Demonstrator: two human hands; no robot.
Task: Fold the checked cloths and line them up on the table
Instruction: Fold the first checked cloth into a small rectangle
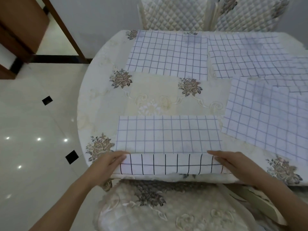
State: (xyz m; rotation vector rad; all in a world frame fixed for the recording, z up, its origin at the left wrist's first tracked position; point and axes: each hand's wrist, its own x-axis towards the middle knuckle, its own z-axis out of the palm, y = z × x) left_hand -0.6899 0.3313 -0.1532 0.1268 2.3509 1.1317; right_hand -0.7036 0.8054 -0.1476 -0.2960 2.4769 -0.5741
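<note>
Cloths with thin dark checks are laid out on a round table (166, 97) that is covered in a flowery sheet. The near cloth (168, 135) is laid flat at the edge of the table closest to the person. Its closest strip is turned up along a straight line from end to end, and the checks look darker on that strip.

The left end of this strip is held by the left hand (110, 165). The right end is held by the right hand (233, 164). The fingers (122, 157) of each hand are kept close together and almost straight at the corners of the strip. The thumbs cannot be made out.

Beyond the near cloth, a second cloth (168, 54) is spread flat. Beyond the near cloth and to its right, a third cloth (246, 54) is seen with small wrinkles. Just right of the near cloth, a fourth cloth (263, 110) is laid at a slant, and its far corner is laid over the third cloth.

A padded seat (166, 210) is seen below the near cloth. Two quilted chairs (175, 14) are seen far beyond it. Shiny floor tiles (33, 122) are seen left of it.
</note>
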